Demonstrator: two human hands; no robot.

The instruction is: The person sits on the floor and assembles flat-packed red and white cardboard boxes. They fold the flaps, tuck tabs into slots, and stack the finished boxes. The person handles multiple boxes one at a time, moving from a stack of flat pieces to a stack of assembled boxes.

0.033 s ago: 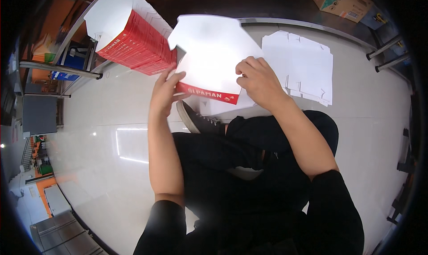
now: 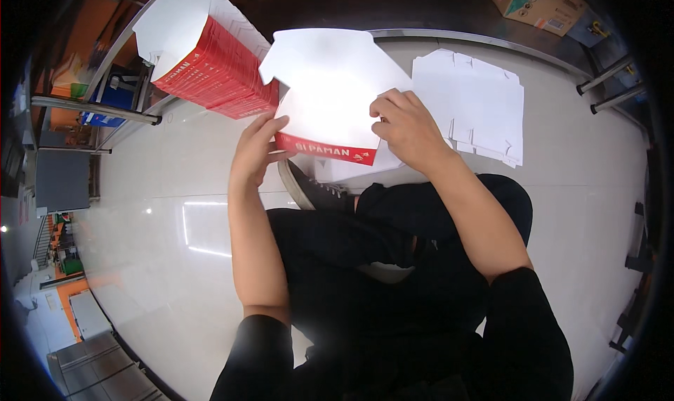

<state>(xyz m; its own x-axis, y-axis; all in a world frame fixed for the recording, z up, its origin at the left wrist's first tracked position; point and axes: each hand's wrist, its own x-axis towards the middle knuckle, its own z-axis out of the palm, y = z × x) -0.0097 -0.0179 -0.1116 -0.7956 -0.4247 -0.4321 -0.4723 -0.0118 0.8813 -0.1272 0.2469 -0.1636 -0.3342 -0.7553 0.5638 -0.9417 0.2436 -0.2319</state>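
1. Paperboard food box, white inside with a red wall nearest the person, is between the two hands.
2. The left hand is clamped on its near left corner.
3. The right hand grips its right edge with bent fingers.
4. A stack of red-and-white boxes is beyond the left hand, to its left.
5. Flat white paperboard sheets lie on the floor, right of the right hand.
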